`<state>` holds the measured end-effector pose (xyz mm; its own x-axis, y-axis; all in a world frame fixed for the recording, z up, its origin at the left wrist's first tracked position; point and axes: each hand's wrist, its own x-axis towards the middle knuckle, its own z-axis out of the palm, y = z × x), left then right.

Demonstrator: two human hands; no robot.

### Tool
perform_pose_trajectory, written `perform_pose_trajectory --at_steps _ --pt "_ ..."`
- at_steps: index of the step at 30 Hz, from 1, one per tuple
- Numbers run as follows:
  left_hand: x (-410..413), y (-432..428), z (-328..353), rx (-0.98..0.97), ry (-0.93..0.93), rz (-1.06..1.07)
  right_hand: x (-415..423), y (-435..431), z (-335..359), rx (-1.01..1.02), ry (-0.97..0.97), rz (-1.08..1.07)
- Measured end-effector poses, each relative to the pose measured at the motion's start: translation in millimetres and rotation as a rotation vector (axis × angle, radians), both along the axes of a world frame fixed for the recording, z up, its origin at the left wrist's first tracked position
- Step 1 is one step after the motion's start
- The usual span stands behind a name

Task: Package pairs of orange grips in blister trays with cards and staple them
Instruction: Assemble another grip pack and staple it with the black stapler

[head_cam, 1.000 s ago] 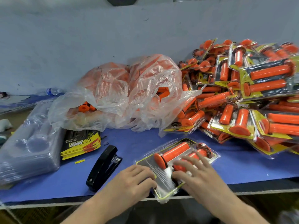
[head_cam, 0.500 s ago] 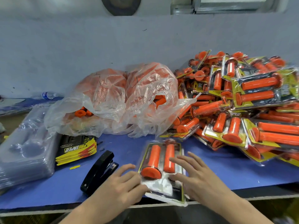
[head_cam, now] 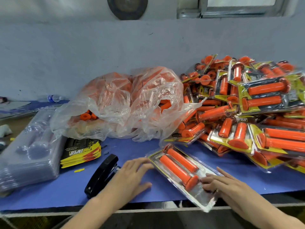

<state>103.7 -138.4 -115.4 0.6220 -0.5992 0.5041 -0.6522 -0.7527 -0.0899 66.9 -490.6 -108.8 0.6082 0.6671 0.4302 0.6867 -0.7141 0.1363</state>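
A clear blister tray with a card and two orange grips lies slanted on the blue mat, its near end over the table edge. My left hand lies flat with straight fingers, the fingertips touching the tray's far left corner. My right hand presses with spread fingers on the tray's near right end. A black stapler lies just left of my left hand. A stack of yellow and black cards sits behind it.
A stack of empty clear trays stands at the left. A crumpled plastic bag of loose orange grips sits in the middle back. A big pile of finished packs fills the right side. A water bottle lies far left.
The tray has turned clockwise on the mat, its near end swinging to the right and past the table edge. Both hands followed it, the left now at its far corner.
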Motion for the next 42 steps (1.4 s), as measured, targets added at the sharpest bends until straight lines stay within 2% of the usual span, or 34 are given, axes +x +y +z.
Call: perform_pose_trajectory --at_steps 2,5,8,13,14,16,18,21,23,28,31,35,40,42 --pt "16 6 2 0.038 0.013 0.083 2 -15 -4 -0.048 0.054 -0.006" --pt "38 1 1 0.007 -0.053 0.002 8 -26 -1 -0.009 0.189 0.023" --pt "54 -9 0 0.003 -0.081 -0.089 24 -38 -2 -0.032 0.114 0.041" --pt "46 -10 -2 0.106 -0.203 -0.209 40 -57 14 -0.286 0.16 -0.208" --pt "39 -10 -4 0.107 -0.229 -0.239 37 -59 21 -0.285 0.185 -0.268" --pt "25 -11 -6 0.096 -0.249 -0.291 32 -50 33 -0.132 0.195 -0.32" --pt "10 -20 -5 0.056 -0.247 -0.32 17 -10 39 0.099 0.108 -0.235" --pt "-8 -41 -2 -0.014 -0.191 -0.373 -7 66 16 0.075 0.119 -0.079" --pt "-15 -44 -5 -0.013 -0.134 -0.387 -15 97 3 0.091 0.137 -0.073" --pt "-17 -25 -9 0.001 -0.015 -0.313 -12 92 -8 0.161 0.048 -0.005" --pt "-13 -24 -10 -0.068 -0.035 -0.254 -10 83 -1 0.132 0.036 0.052" --pt "-4 -17 -8 -0.027 -0.085 -0.219 -12 70 0 0.169 0.021 -0.016" --pt "-12 -29 -14 0.052 -0.129 -0.219 -16 100 -14 0.225 -0.058 -0.165" --pt "-15 -23 -13 0.023 -0.121 -0.211 -16 107 -16 0.269 -0.074 -0.177"
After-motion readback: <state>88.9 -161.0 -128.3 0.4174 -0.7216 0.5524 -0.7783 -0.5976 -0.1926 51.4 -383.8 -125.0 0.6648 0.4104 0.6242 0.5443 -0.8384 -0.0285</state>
